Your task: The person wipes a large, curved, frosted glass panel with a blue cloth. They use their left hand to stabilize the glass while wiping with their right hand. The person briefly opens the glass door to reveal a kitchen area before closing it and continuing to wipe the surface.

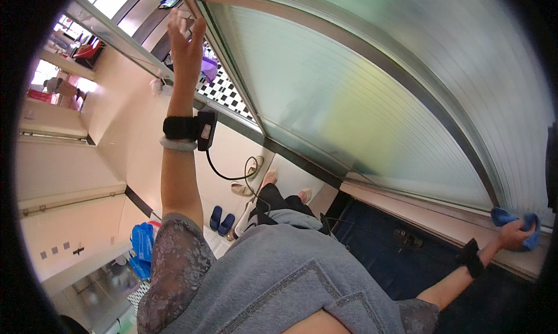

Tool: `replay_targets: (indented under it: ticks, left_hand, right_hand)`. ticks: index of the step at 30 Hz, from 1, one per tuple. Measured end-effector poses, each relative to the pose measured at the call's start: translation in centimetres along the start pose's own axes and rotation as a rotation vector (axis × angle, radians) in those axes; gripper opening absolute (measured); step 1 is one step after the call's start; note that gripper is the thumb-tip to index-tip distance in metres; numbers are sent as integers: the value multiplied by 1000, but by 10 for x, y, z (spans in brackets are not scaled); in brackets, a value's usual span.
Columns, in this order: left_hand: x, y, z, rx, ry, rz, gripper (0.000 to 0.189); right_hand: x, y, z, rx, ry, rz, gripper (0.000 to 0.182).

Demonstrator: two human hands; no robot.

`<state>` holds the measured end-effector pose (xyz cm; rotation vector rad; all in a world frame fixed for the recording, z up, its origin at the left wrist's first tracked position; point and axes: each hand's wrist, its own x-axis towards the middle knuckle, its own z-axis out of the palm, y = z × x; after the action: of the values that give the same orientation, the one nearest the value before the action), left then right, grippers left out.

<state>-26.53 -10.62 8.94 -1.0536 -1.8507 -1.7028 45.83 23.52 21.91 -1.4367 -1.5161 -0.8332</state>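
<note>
My left hand (186, 39) is raised at the upper left, fingers apart and holding nothing, near the metal edge frame (226, 63) of a sliding glass door; whether it touches the frame I cannot tell. At the far right my right hand (514, 234) grips a blue cloth (529, 238) beside the lower part of the ribbed, frosted glass panel (348, 98). A black strap with a small box (205, 131) and a cable sits on my left forearm, and another black strap (471, 257) is around my right wrist.
Dark blue slippers (221, 220) and beige shoes (240, 188) lie on the pale tiled floor (209, 168) by my feet. A dark blue door (392, 247) with a lock is at the lower right. Blue bags (141, 247) are at the left. Another person (63, 87) is far off at the upper left.
</note>
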Motion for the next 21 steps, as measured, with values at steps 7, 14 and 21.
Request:
replay_targets:
  ticks: [7, 14, 21]
  left_hand:
    - [69, -67, -4, -373, -290, -347, 60]
    - [72, -53, 3, -591, -328, -502, 88]
    - [66, -8, 23, -466, -196, -507, 87]
  right_hand:
    - [-95, -134, -7, 367, 70, -182, 45]
    - [-118, -151, 10, 328, 61, -131, 48]
    - [-119, -145, 17, 260, 0, -120, 48]
